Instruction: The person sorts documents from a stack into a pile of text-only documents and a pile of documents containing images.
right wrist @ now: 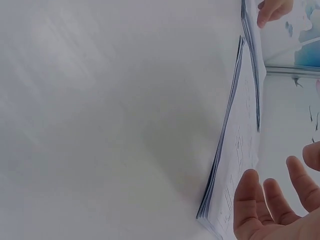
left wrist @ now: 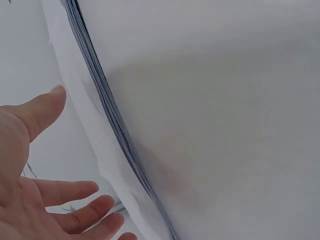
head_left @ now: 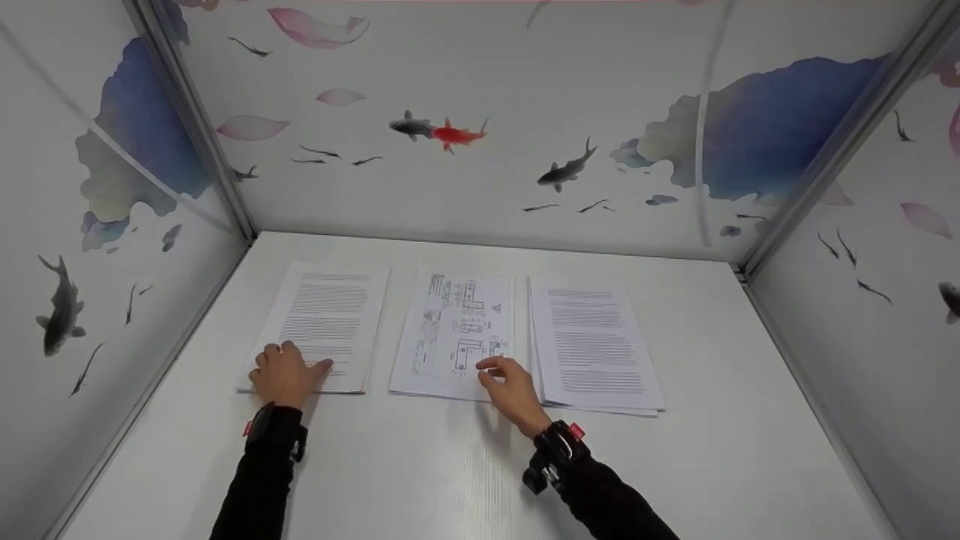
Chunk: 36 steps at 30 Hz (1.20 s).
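Note:
Three stacks of white paper lie side by side on a white table. My left hand (head_left: 285,377) is over the near edge of the left stack (head_left: 330,307), which bears lines of print. In the left wrist view its fingers (left wrist: 67,191) are spread above that stack's layered edge (left wrist: 117,127), pinching nothing. My right hand (head_left: 516,394) hovers at the near right corner of the middle stack (head_left: 427,337), printed with technical drawings. The right wrist view shows the right fingers (right wrist: 246,197) loosely bent, holding nothing. Beside it lies the right stack (head_left: 596,341) of printed text, its sheets slightly uneven.
White panels (head_left: 480,202) painted with fish and petals enclose the table (head_left: 405,472) at the back and both sides. Metal posts (head_left: 202,120) stand at the back corners. Black straps with small devices (head_left: 559,450) are worn on both wrists.

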Tool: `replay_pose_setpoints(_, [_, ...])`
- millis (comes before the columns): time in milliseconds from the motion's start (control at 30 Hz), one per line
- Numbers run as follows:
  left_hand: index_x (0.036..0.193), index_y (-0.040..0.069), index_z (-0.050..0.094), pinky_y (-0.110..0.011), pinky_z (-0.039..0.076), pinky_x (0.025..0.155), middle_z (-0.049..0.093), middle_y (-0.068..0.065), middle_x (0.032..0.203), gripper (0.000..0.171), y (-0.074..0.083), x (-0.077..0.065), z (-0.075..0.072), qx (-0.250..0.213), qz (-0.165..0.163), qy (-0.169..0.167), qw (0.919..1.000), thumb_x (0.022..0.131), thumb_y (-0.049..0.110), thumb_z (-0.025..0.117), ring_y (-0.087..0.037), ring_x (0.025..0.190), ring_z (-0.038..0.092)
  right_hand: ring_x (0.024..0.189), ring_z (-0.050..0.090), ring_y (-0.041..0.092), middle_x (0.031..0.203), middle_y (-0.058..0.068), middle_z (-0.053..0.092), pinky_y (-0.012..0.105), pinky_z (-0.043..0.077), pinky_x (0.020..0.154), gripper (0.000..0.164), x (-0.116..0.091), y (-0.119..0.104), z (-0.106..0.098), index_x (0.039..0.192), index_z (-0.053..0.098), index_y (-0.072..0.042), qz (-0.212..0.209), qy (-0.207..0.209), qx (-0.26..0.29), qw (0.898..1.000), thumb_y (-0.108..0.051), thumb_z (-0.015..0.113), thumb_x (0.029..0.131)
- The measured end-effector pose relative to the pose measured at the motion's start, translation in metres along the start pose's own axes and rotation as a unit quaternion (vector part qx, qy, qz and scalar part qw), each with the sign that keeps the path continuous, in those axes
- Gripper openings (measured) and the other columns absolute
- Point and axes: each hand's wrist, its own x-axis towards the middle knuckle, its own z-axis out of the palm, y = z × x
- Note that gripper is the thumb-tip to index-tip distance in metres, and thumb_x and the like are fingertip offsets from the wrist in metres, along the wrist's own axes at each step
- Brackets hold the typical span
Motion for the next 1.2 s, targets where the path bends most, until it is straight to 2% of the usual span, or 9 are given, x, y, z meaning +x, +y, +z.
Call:
replay_pose_setpoints(133, [0.114, -0.018, 0.044, -0.058, 0.031, 0.081, 0.042, -0.036, 0.108, 0.084, -0.014, 0.000, -0.001, 0.017, -0.037, -0.005, 0.9992, 0.070, 0.049, 0.070, -0.048, 0.105, 0.037, 0.100, 0.055, 0.020, 0.106, 0.002, 0.059, 0.038, 0.040, 0.088, 0.016, -0.001, 0.001, -0.001, 0.100, 0.064, -0.010, -0.009, -0.006, 0.002, 1.000, -0.016, 0.058, 0.087])
replay_pose_setpoints(400, [0.107, -0.016, 0.043, -0.055, 0.034, 0.073, 0.045, -0.033, 0.094, 0.091, -0.023, -0.001, -0.004, 0.022, -0.073, -0.038, 0.9964, 0.064, 0.059, 0.069, -0.046, 0.093, 0.043, 0.100, 0.055, 0.020, 0.103, 0.002, 0.061, 0.039, 0.040, 0.088, 0.019, 0.000, 0.001, -0.001, 0.101, 0.064, -0.006, -0.017, -0.017, 0.008, 1.000, -0.016, 0.057, 0.087])
replay_pose_setpoints(567, [0.116, -0.019, 0.035, -0.056, 0.034, 0.075, 0.041, -0.033, 0.098, 0.106, -0.028, 0.004, -0.008, 0.015, -0.104, -0.047, 0.9934, 0.059, 0.063, 0.071, -0.045, 0.094, 0.040, 0.101, 0.054, 0.020, 0.103, 0.002, 0.061, 0.039, 0.040, 0.088, 0.020, 0.002, 0.001, -0.003, 0.102, 0.064, -0.005, -0.006, -0.022, 0.018, 1.000, -0.016, 0.057, 0.087])
replay_pose_setpoints(667, [0.123, -0.020, 0.030, -0.058, 0.032, 0.078, 0.037, -0.035, 0.104, 0.111, -0.031, 0.009, -0.009, 0.008, -0.114, -0.046, 0.9924, 0.060, 0.061, 0.072, -0.046, 0.098, 0.038, 0.101, 0.053, 0.020, 0.103, 0.002, 0.060, 0.039, 0.040, 0.088, 0.021, 0.003, 0.001, -0.005, 0.103, 0.064, -0.005, 0.006, -0.027, 0.017, 0.999, -0.016, 0.056, 0.087])
replay_pose_setpoints(833, [0.126, -0.016, 0.029, -0.062, 0.030, 0.081, 0.033, -0.038, 0.112, 0.105, -0.034, 0.014, -0.010, -0.002, -0.123, -0.052, 0.9911, 0.063, 0.056, 0.073, -0.051, 0.105, 0.034, 0.100, 0.054, 0.019, 0.104, 0.002, 0.060, 0.037, 0.041, 0.086, 0.021, 0.003, 0.002, -0.005, 0.104, 0.063, -0.005, 0.019, -0.035, 0.018, 0.999, -0.016, 0.056, 0.087])
replay_pose_setpoints(1000, [0.128, -0.008, 0.027, -0.062, 0.031, 0.079, 0.036, -0.036, 0.112, 0.094, -0.034, 0.015, -0.010, -0.025, -0.121, -0.048, 0.9912, 0.067, 0.046, 0.075, -0.052, 0.105, 0.035, 0.095, 0.054, 0.018, 0.104, 0.005, 0.061, 0.032, 0.045, 0.076, 0.022, 0.003, 0.003, -0.005, 0.105, 0.063, -0.004, 0.021, -0.041, 0.029, 0.998, -0.015, 0.056, 0.088])
replay_pose_setpoints(1200, [0.122, -0.010, 0.034, -0.062, 0.033, 0.077, 0.041, -0.034, 0.107, 0.084, -0.036, 0.015, -0.008, -0.008, -0.099, -0.050, 0.9938, 0.071, 0.044, 0.073, -0.051, 0.102, 0.037, 0.088, 0.054, 0.017, 0.105, 0.011, 0.061, 0.030, 0.046, 0.071, 0.023, 0.003, 0.004, -0.005, 0.106, 0.062, -0.002, 0.027, -0.049, 0.041, 0.998, -0.014, 0.055, 0.088])
